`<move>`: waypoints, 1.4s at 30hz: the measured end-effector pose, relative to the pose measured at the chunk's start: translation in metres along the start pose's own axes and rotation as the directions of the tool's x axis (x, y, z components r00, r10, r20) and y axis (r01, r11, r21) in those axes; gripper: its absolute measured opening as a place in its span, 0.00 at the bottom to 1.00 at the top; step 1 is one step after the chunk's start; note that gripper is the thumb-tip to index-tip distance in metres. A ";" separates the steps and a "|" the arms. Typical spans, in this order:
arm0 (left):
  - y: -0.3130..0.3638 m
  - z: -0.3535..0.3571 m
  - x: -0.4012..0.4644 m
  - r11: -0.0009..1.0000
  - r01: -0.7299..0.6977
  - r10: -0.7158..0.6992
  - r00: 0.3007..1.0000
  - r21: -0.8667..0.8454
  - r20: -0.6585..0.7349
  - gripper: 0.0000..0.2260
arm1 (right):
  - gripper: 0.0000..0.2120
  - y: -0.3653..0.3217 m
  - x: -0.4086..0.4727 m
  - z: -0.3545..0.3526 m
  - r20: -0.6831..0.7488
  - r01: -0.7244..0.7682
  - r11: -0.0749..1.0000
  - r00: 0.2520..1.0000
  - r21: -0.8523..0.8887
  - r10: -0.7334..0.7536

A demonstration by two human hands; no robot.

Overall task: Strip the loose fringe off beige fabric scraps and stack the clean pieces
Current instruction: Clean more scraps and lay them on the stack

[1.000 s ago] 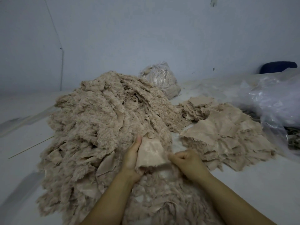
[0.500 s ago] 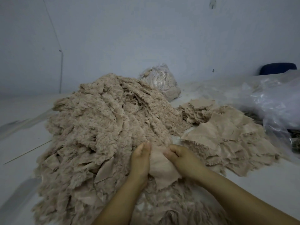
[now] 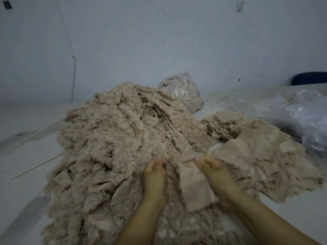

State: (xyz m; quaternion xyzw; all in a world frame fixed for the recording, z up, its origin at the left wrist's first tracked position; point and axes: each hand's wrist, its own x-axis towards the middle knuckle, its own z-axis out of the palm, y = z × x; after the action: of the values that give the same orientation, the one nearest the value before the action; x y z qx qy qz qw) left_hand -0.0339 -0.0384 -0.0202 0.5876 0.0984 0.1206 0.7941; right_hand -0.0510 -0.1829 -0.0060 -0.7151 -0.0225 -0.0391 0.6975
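A thin pale stick [image 3: 37,166] lies on the white desk [image 3: 26,183] at the far left, just beside the big heap of frayed beige scraps [image 3: 113,138] that fills the middle of the view and runs down to the near edge. At the heap's near side the left hand [image 3: 154,175] is curled into a loose fist, its grip closed on the fuzzy fringe at the top of the pile; motion blur hides exactly what the fingertips pinch. Just to its right hangs a single beige fabric piece [image 3: 194,184], smooth-faced, draped down over the heap, its upper edge gathered in the grip of the right hand [image 3: 215,169], whose fingers are curled round it. Behind the heap, against the grey wall [image 3: 159,41], sits a clear bag stuffed with beige material [image 3: 182,91]. Right of the hands lies the flatter stack of clean pieces [image 3: 256,152], touching the heap at its far end. Crumpled clear plastic [image 3: 304,117] covers the desk's right edge, with a dark blue object [image 3: 309,78] beyond it.
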 end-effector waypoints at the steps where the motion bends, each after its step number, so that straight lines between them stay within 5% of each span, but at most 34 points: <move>1: 0.001 -0.005 0.003 1.000 0.001 -0.002 1.000 -0.022 -0.030 0.12 | 0.12 -0.003 0.001 -0.005 -0.006 -0.055 0.998 0.998 0.037 0.055; 3: 0.001 -0.011 0.007 0.999 -0.039 0.040 0.999 -0.017 0.028 0.14 | 0.13 -0.009 0.003 -0.009 0.059 -0.149 0.984 0.988 0.100 0.144; 5: -0.001 -0.009 0.002 0.995 -0.083 0.066 0.968 0.061 0.243 0.18 | 0.13 -0.012 0.001 -0.004 0.154 -0.210 0.963 0.971 0.170 0.185; 9: -0.010 0.002 -0.009 0.996 0.040 -0.078 0.805 0.077 0.588 0.23 | 0.13 -0.016 0.004 0.002 0.153 -0.152 0.967 0.981 0.206 0.121; 12: -0.006 -0.002 -0.008 0.996 0.088 -0.066 0.863 -0.021 0.501 0.04 | 0.12 -0.015 0.015 -0.003 -0.091 -0.032 0.994 0.995 0.105 0.042; 14: -0.007 -0.006 -0.003 0.996 0.085 -0.065 0.907 -0.030 0.416 0.06 | 0.13 -0.018 0.025 -0.018 -0.261 0.028 1.000 0.965 0.005 -0.025; 16: -0.008 -0.009 0.000 0.994 -0.024 -0.014 0.937 0.104 0.350 0.09 | 0.13 -0.025 0.040 -0.048 -0.384 0.034 0.970 0.914 -0.240 -0.127; 18: -0.011 -0.013 0.001 0.902 -0.213 0.099 0.949 0.376 0.300 0.12 | 0.10 -0.031 0.051 -0.076 -0.400 -0.099 0.778 0.893 -0.621 -0.207; 20: -0.017 -0.017 0.005 0.732 -0.345 0.225 0.937 0.588 0.268 0.11 | 0.14 -0.028 0.052 -0.081 -0.329 -0.108 0.612 0.908 -0.783 -0.260; 22: -0.018 -0.019 0.008 0.602 -0.375 0.284 0.926 0.705 0.250 0.07 | 0.11 -0.019 0.042 -0.057 -0.168 0.075 0.613 0.929 -0.787 -0.329; 24: -0.023 -0.020 0.011 0.501 -0.367 0.231 0.930 0.784 0.287 0.14 | 0.09 -0.004 0.031 -0.022 0.057 0.227 0.650 0.961 -0.726 -0.272; 26: -0.024 -0.021 0.009 0.489 -0.359 0.180 0.933 0.795 0.311 0.18 | 0.16 0.014 0.027 0.005 0.204 0.251 0.605 0.968 -0.756 -0.147; 28: -0.025 -0.024 0.008 0.507 -0.366 0.172 0.930 0.780 0.324 0.18 | 0.12 0.024 0.029 0.015 0.221 0.269 0.532 0.963 -0.803 -0.154; 31: -0.027 -0.029 0.009 0.553 -0.439 0.213 0.896 0.708 0.390 0.22 | 0.10 0.022 0.025 0.010 0.269 0.370 0.672 0.929 -0.642 -0.255; 35: -0.025 -0.026 0.015 0.468 -0.582 0.276 0.811 0.665 0.516 0.23 | 0.11 0.012 0.005 -0.004 0.538 0.611 0.674 0.763 -0.416 -0.360; 37: -0.024 -0.025 0.018 0.449 -0.550 0.252 0.834 0.704 0.491 0.18 | 0.10 0.014 -0.004 -0.009 0.599 0.647 0.662 0.717 -0.379 -0.358; 42: -0.017 -0.023 0.019 0.494 -0.479 0.269 0.878 0.726 0.396 0.18 | 0.06 0.019 -0.003 -0.017 0.474 0.487 0.783 0.833 -0.387 -0.284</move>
State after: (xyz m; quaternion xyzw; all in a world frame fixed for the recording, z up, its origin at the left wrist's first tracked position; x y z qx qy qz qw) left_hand -0.0215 -0.0169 -0.0437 0.8986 -0.0813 0.1638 0.3988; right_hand -0.0525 -0.2000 -0.0249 -0.8407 -0.2993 -0.0448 0.4490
